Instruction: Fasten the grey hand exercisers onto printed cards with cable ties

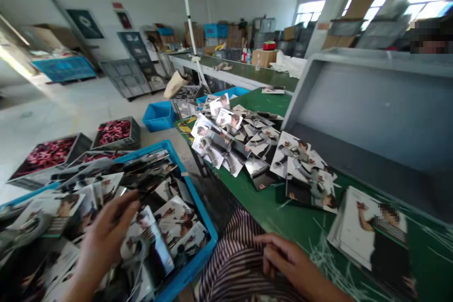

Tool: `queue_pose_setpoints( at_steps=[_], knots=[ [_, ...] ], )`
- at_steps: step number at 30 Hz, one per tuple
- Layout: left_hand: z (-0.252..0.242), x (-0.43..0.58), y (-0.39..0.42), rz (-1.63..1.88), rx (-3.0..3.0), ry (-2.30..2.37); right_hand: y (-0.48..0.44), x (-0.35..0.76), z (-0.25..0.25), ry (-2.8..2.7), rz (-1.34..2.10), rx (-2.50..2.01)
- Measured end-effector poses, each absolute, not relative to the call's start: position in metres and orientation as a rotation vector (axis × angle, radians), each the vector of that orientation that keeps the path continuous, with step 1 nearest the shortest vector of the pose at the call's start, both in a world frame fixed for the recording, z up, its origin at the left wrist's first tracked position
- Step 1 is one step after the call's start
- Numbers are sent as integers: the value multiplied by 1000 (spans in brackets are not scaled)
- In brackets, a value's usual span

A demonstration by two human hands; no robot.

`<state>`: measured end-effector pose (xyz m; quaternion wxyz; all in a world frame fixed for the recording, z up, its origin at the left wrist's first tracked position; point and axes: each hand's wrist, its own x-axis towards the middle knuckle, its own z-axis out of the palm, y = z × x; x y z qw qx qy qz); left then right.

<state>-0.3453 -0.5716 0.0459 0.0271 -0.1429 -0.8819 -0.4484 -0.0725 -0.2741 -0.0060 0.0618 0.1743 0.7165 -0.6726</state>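
My left hand (109,236) is over a blue crate (189,186) filled with carded packages, its fingers loosely bent and thumb apart. Nothing clearly shows in its grasp. Nearest to its fingertips is a package (152,240) with a printed card and grey-black curved parts. My right hand (286,259) hovers at the green table's edge, before striped clothing (233,255). Its index finger stretches out while the others bend loosely, holding nothing visible. Right of it lies a stack of printed cards (371,236). More carded packages (230,137) are heaped farther along the table.
A large grey bin (371,104) sits on the green table (244,193) at right. White plastic strands (325,255) lie near the cards. On the floor at left are grey crates of pink parts (115,131) and a small blue bin (159,115). A white pole (189,14) rises behind.
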Motion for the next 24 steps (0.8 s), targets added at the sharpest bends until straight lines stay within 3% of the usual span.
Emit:
queue_pose_setpoints(
  at_steps=[4,6,9,12,17,24],
  knots=[
    [37,-328,-442,-1396,-1328,-2649,-202,-33,5,2375,-2215,1014],
    [39,-328,-378,-1317,-1578,-2537,-161,-23,-1,2663,-2119,1310],
    [46,-339,-294,-1072,-1626,-2496,-110,-20,-23,3102,-1496,1626],
    [49,-350,-231,-771,-1439,-2641,-86,-33,-49,3118,-979,1741],
    [41,-354,-185,-731,-1357,-2704,-75,-76,-63,2907,-948,1820],
    [39,-353,-195,-878,-1354,-2760,-33,-96,-77,3289,-1158,1799]
  ],
)
